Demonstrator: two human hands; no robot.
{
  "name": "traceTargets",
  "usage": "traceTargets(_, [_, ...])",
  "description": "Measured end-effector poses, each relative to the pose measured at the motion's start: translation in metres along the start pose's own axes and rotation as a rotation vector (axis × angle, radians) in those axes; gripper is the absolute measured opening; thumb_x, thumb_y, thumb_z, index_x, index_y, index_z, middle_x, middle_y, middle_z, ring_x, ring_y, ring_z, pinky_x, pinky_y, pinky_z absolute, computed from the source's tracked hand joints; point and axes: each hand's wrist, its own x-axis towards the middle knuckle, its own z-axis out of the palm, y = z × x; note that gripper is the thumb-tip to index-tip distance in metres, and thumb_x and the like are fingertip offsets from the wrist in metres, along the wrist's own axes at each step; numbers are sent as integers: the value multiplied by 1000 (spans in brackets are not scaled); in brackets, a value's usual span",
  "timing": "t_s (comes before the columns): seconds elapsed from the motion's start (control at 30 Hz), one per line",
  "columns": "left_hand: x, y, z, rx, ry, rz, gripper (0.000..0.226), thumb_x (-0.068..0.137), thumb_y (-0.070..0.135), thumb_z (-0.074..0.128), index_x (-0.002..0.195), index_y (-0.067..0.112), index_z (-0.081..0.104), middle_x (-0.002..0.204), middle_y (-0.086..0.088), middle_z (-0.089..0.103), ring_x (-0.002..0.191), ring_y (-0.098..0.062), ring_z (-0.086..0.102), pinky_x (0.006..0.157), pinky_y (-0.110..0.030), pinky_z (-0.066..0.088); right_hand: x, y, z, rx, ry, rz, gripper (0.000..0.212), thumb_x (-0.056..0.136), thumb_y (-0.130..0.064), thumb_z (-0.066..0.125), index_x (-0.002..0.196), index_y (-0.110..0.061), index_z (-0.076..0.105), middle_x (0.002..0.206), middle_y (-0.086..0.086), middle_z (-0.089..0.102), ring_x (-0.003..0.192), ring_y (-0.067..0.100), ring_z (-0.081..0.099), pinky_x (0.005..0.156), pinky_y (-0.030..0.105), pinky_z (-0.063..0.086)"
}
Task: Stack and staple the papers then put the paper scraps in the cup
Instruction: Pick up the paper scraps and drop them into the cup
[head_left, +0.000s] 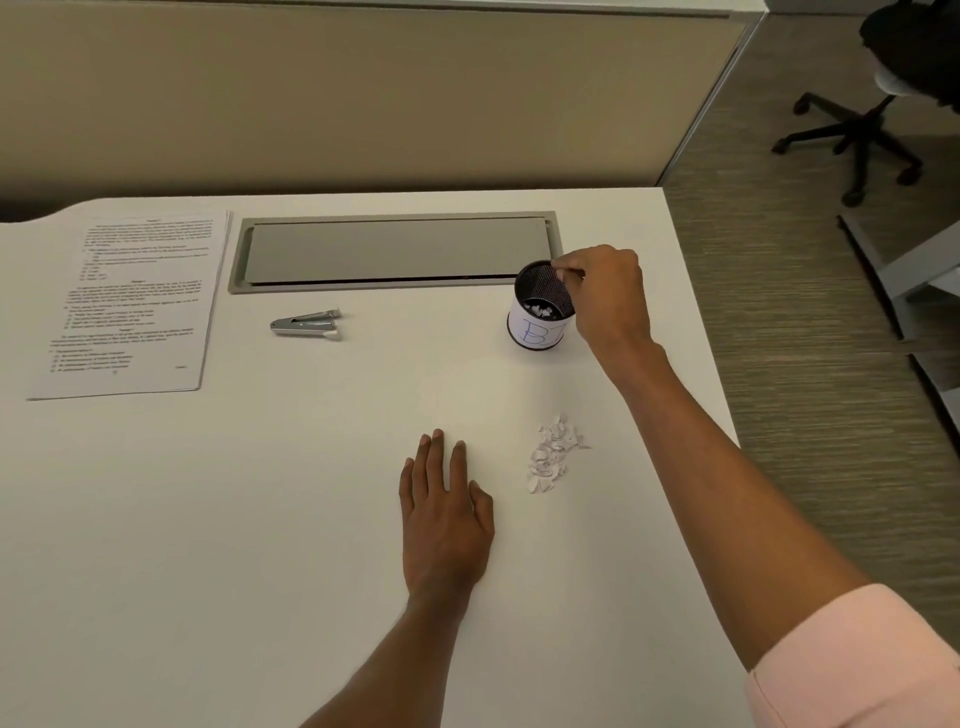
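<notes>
With the right hand (605, 296) pinched over the cup (540, 312) near the table's (208, 519) far right edge, drop inside the rim — left hand (447, 519) flat, empty — then gather the paper scraps (553, 452) heaped toward the near right edge.

cup (540, 317) label — handwritten "b", perhaps more — papers' (130, 301) print unreadable.

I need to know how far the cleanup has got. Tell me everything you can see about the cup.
The cup is a black mesh cylinder, upright on the white desk, right of the stapler. A white paper label with blue handwriting wraps its lower wall. A few white scraps already lie inside. The right hand hovers over its rim, fingers pinched; whether it touches the rim is unclear.
</notes>
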Motion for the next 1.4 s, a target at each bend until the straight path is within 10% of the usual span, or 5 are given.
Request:
traceTargets(0.27, [0,-1,-1,-17,-9,-5,52,104,22,48,155,10,48,171,-14,36,162,-29,27,133,-48,22,-83,29,-9,237,30,131,21,94,-2,67,109,-7,79,101,10,79,81,17,70,85,39,62])
traceTargets(0.47, [-1,1,-3,-28,-8,-3,52,105,21,49,155,9,47,170,-14,36,162,-29,26,132,-49,22,-158,66,24,3,-404,195,62,99,-27,69,154,-11,45,153,8,49,138,28,47,111,42,45])
traceTargets(0.6, [-2,0,-3,-44,-23,-6,51,106,22,48,156,11,44,172,-12,33,163,-28,22,133,-48,20,-165,63,28,-66,-448,145,82,92,-40,74,160,-16,35,153,4,42,138,27,40,108,40,45])
traceTargets(0.93, [-3,1,-4,-47,-21,-9,51,107,22,47,156,10,44,173,-12,32,164,-27,21,134,-48,19,-173,47,40,-90,-370,67,27,93,-4,64,118,-11,70,118,6,60,111,26,59,81,44,57])
traceTargets(1.4, [-2,0,-2,-46,-10,-8,50,105,22,49,154,11,46,171,-11,35,163,-28,23,132,-49,22,-164,59,31,352,-159,319,15,85,6,75,93,-5,81,94,9,80,78,13,73,76,22,56])
